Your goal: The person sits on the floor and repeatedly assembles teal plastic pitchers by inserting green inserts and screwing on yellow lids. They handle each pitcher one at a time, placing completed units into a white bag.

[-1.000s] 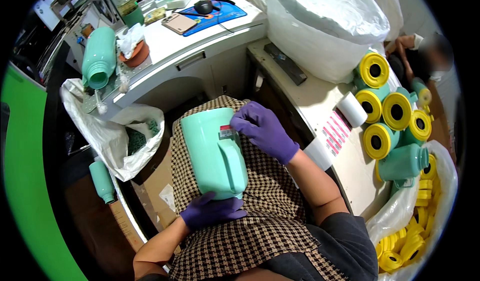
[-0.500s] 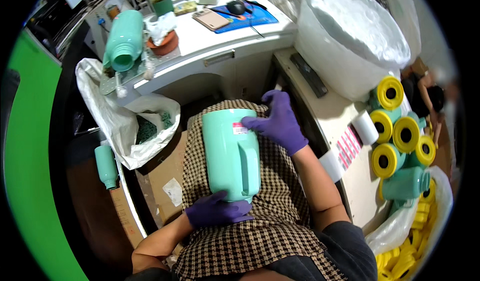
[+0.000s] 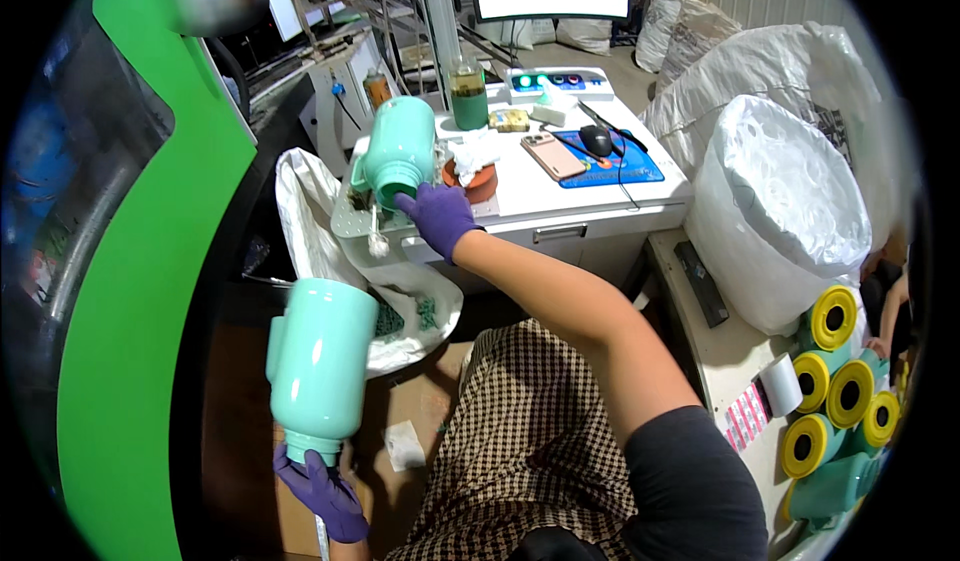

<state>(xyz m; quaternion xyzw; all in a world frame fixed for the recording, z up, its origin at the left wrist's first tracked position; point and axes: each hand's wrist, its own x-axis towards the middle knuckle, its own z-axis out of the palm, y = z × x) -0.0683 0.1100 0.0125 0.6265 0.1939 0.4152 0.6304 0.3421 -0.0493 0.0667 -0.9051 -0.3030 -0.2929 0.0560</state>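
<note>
A mint-green plastic jug (image 3: 325, 366) with a side handle is upside down at the left, beside the green machine panel. My left hand (image 3: 322, 496) is closed around its neck from below. A second mint-green jug (image 3: 402, 136) lies on its side on the desk's left corner, mouth toward me. My right hand (image 3: 443, 216) reaches across to that jug's mouth, fingers bent and gripping at the rim; the fingertips are partly hidden. Close to my right hand is a reddish-brown round container (image 3: 483, 187) with crumpled white tissue (image 3: 474, 151) on top.
On the white desk (image 3: 520, 196) are a phone (image 3: 553, 156), a mouse (image 3: 596, 141) and a liquid bottle (image 3: 467, 96). A white sack (image 3: 308, 201) with green shavings hangs below. At right stand a plastic-lined bin (image 3: 740, 241), a label roll (image 3: 780, 385) and several yellow-ended jugs (image 3: 850, 393).
My left hand has carried the upside-down jug from my lap to the left. My right hand has left that jug and reached the one on the desk. The view has shifted.
</note>
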